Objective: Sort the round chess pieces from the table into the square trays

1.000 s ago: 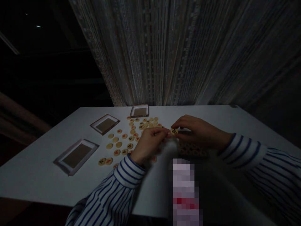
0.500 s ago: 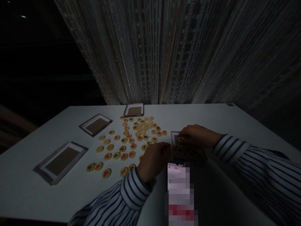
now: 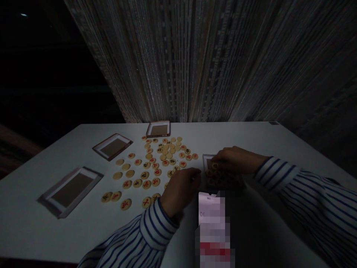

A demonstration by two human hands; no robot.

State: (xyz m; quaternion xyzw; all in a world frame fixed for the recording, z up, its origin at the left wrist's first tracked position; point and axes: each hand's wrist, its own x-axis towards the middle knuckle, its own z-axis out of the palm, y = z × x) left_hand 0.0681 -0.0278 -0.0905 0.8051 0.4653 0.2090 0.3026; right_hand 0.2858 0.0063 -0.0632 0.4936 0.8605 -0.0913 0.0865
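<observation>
Round wooden pieces [image 3: 146,184] with red or black characters, some blank, lie spread over the white table. My left hand [image 3: 182,188] is at the right edge of this spread, its fingers curled closed; whatever they may hold is hidden. Beside it on the right is a box [image 3: 205,160] with several pieces inside, in shadow. Over that box's far part hangs my right hand [image 3: 232,160], fingers bent down and pressed round a wooden piece [image 3: 214,165].
Three shallow open boxes stand on the table [image 3: 33,238]: one at the left [image 3: 96,175], one behind it [image 3: 126,141], one at the back [image 3: 169,130]. A lit phone [image 3: 209,208] is in front of my hands. A striped curtain [image 3: 173,67] hangs behind.
My right hand has shifted very slightly within the box area, and more of the pieces in the box show. My left hand stays nearly where it was. The view has moved slightly.
</observation>
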